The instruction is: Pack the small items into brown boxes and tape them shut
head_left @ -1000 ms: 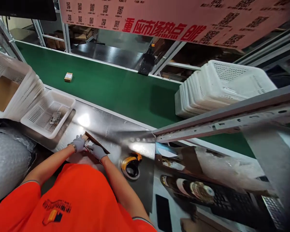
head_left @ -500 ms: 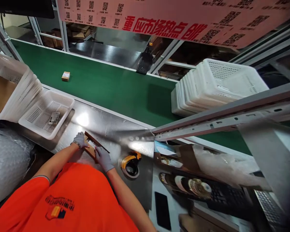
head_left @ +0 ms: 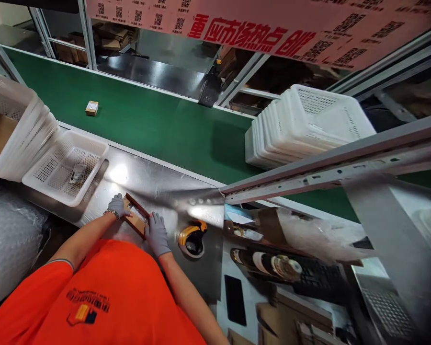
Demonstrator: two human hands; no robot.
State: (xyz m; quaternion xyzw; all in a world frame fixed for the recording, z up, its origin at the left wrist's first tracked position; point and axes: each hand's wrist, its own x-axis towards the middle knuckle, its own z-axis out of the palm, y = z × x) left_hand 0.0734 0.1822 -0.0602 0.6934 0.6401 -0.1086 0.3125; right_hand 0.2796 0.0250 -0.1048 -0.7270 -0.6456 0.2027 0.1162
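Note:
A small brown cardboard box [head_left: 137,223] with its top open lies on the metal table in front of me, with clear plastic-like material inside. At its left end my gloved left hand [head_left: 118,206] grips the wall, thumb over the near edge. My gloved right hand [head_left: 157,234] presses around the right end, its fingers pointing away from me. The far flap stands raised along the box. To the right of my right hand lies a yellow and black tape dispenser [head_left: 193,238].
A white basket [head_left: 32,176] holding a labelled packet [head_left: 78,174] stands left, beside stacked baskets. Behind runs a green conveyor belt [head_left: 147,122] carrying a small box [head_left: 92,108]. More baskets [head_left: 273,129] stack at right, near a metal beam [head_left: 290,175]. A phone [head_left: 234,299] lies lower right.
My right hand has shifted to the box's right end, and its fingers have straightened. The far flap has drawn in toward the box. My left hand keeps its grip; the view has shifted slightly.

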